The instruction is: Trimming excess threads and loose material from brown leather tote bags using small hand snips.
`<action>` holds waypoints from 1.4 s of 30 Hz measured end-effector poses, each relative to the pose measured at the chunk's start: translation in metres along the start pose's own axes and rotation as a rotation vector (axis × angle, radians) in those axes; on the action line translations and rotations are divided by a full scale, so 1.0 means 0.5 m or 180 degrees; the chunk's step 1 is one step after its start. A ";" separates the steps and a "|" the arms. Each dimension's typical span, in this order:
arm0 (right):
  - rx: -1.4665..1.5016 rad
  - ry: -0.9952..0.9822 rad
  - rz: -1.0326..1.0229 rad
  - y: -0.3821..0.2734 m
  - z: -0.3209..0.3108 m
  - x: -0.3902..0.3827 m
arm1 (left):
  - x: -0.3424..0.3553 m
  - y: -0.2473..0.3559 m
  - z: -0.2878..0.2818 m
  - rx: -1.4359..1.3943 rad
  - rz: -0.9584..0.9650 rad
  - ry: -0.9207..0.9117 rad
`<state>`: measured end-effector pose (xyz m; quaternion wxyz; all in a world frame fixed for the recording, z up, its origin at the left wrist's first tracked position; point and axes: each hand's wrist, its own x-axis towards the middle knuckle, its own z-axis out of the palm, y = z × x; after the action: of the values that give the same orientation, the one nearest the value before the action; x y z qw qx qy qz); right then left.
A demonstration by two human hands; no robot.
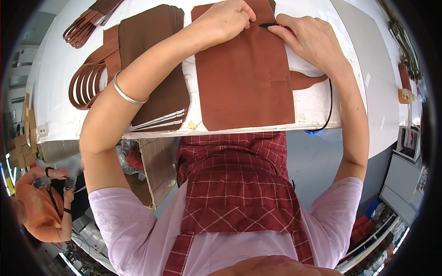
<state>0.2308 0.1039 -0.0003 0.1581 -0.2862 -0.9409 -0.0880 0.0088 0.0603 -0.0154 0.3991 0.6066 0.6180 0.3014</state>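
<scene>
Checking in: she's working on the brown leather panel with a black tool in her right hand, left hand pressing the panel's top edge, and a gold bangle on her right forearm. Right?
Not quite. The bangle is silver and sits on her left forearm, as the head view shows. The rest holds: the right hand grips the black tool, and the left hand presses the top edge of the brown leather panel.

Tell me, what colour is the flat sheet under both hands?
The sheet is reddish brown, plain, without pattern; the head view shows it.

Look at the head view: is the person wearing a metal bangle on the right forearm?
No: the silver bangle sits on the left forearm, while the right hand, holding a thin black tool, has a bare forearm.
</scene>
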 end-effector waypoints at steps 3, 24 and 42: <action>0.0016 -0.0060 0.0074 0.003 0.001 -0.003 | -0.023 0.037 -0.001 0.0708 0.0367 0.0210; -0.0044 0.0091 0.0112 -0.003 0.019 -0.009 | 0.025 -0.039 -0.010 -0.1418 -0.0331 -0.0127; 0.1527 -0.0336 0.1959 0.176 -0.014 -0.127 | -0.849 -0.258 -0.300 0.2736 -0.1675 0.1395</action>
<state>0.3325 0.1416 -0.0092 0.1909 -0.5140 -0.8119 0.2007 -0.2089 -0.3539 0.0035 0.0393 0.4630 0.8849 0.0312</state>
